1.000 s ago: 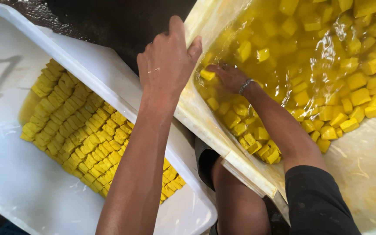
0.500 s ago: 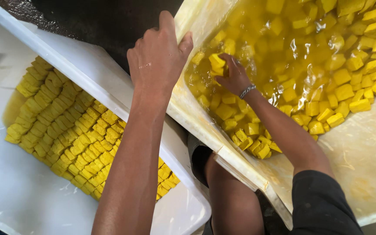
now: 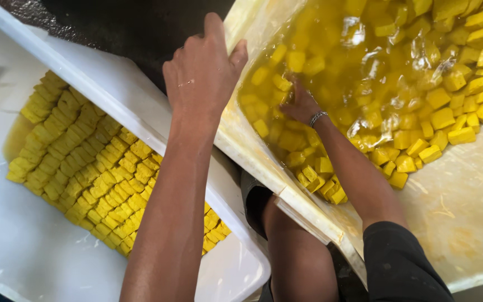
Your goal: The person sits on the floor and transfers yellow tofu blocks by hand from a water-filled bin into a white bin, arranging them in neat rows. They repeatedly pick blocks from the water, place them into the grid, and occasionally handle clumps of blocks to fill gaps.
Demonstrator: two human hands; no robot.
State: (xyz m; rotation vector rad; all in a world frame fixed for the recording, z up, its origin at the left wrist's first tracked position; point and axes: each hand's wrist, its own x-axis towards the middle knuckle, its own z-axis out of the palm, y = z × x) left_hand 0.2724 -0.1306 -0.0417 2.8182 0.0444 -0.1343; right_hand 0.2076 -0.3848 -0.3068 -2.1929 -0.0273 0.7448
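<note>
- While gripping the rim of the yellow-stained tub [image 3: 236,131] near the top centre of the frame, left hand [image 3: 202,75] curled over the edge, fingers closed on the rim, holding no cube.
- Sunk under the yellow liquid [image 3: 359,61] at centre right, right hand [image 3: 300,103], bracelet at the wrist; fingers spread narrow among loose yellow cubes [image 3: 443,112], whether closed on any cannot be told through the ripples.
- Laid in tight rows across the left and lower centre of the frame, packed yellow cubes [image 3: 85,162] inside the white tub [image 3: 34,251], a little yellow liquid pooled at their upper left edge.
- Judged from the layout: roughly half of the white tub's floor covered, the lower left part bare; many cubes floating or heaped in the stained tub, so plenty left to shift.
- Between the 2 tubs, at bottom centre, a bare knee and dark shorts.
</note>
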